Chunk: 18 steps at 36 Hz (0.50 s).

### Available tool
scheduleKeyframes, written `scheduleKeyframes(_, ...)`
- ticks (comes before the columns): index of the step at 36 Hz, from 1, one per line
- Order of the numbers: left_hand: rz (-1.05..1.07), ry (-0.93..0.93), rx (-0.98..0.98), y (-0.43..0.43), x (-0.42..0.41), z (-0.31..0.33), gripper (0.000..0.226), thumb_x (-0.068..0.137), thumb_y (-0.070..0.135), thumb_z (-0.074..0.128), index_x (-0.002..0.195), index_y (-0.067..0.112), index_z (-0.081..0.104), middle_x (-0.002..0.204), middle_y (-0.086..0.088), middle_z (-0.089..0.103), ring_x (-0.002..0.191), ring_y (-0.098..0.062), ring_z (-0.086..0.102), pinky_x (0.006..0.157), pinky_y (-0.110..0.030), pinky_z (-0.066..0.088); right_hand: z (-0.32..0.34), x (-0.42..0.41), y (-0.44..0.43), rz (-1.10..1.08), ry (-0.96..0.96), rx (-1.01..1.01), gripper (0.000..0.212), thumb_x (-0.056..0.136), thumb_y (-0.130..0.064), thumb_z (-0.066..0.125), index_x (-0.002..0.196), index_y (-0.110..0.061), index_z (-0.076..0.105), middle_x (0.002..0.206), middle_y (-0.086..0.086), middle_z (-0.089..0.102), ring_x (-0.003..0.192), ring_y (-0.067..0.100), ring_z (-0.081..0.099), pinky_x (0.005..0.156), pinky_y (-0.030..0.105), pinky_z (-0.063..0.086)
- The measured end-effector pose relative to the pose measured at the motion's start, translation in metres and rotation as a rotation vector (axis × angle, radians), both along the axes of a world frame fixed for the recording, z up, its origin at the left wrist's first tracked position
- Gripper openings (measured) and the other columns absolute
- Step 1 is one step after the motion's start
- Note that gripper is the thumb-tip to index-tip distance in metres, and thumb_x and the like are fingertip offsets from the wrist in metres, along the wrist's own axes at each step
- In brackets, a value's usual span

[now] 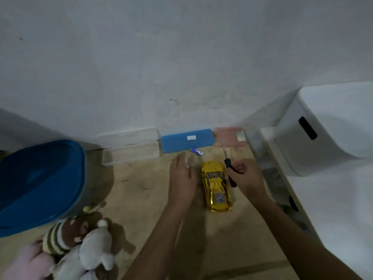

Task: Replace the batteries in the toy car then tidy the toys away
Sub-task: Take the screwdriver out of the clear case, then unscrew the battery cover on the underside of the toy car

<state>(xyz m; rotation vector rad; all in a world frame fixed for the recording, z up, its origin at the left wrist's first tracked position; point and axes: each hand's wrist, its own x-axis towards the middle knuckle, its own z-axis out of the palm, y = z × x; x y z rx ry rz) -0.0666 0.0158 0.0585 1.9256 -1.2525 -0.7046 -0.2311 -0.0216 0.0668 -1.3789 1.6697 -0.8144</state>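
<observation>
the glossy yellow plastic toy car [216,185] lies lengthwise between both hands — right hand [247,175] gripping the black-handled screwdriver [230,167], left hand [182,178] flat, empty — equally near.

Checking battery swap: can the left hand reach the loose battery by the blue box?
Probably yes. The left hand is open and holds nothing, just short of the battery, with only bare floor between them.

We see a corner of a home, seemingly a play area: plush toys [80,241] heaped beside a blue-lidded storage tub [38,178], a yellow toy car [216,186] on the tan floor [137,203], white storage bins [292,144] along a plain wall [161,57].
</observation>
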Motion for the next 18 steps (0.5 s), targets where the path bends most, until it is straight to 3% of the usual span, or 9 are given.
scheduleKeyframes(4, -0.184, -0.104, 0.195, 0.010, -0.055, -0.005, 0.056, 0.099, 0.035, 0.039, 0.148, 0.013, 0.023, 0.155, -0.009, 0.021, 0.142, -0.024, 0.019, 0.113, -0.035, 0.024, -0.019, -0.039, 0.009, -0.004, 0.125, 0.035, 0.021, 0.072, -0.007, 0.076, 0.068, -0.006, 0.055, 0.067, 0.010, 0.055, 0.060, 0.018, 0.050, 0.050, 0.013, 0.037)
scheduleKeyframes(9, -0.243, -0.351, 0.441, 0.015, -0.082, -0.012, 0.076, 0.094, 0.056, 0.037, 0.150, 0.013, 0.008, 0.155, -0.015, 0.012, 0.132, -0.037, 0.032, 0.099, -0.041, 0.040, -0.041, -0.056, 0.012, 0.104, 0.233, 0.109, 0.017, 0.075, -0.008, 0.072, 0.081, 0.005, 0.064, 0.077, 0.013, 0.063, 0.069, 0.019, 0.057, 0.054, 0.013, 0.040)
scheduleKeyframes(13, -0.246, -0.343, 0.544, 0.013, -0.089, -0.019, 0.091, 0.089, 0.059, 0.046, 0.151, 0.017, -0.006, 0.154, -0.017, 0.010, 0.134, -0.037, 0.030, 0.102, -0.044, 0.035, -0.048, -0.056, 0.009, 0.186, 0.269, 0.149, 0.016, 0.075, -0.009, 0.070, 0.078, -0.001, 0.056, 0.073, 0.007, 0.057, 0.070, 0.020, 0.055, 0.050, 0.012, 0.037)
scheduleKeyframes(18, -0.236, -0.338, 0.548, 0.011, -0.088, -0.016, 0.093, 0.087, 0.058, 0.051, 0.151, 0.017, -0.004, 0.150, -0.016, 0.020, 0.129, -0.036, 0.037, 0.098, -0.044, 0.039, -0.049, -0.059, 0.006, 0.292, 0.287, 0.178, 0.018, 0.078, -0.009, 0.068, 0.078, -0.008, 0.050, 0.075, 0.006, 0.054, 0.073, 0.018, 0.053, 0.053, 0.015, 0.033)
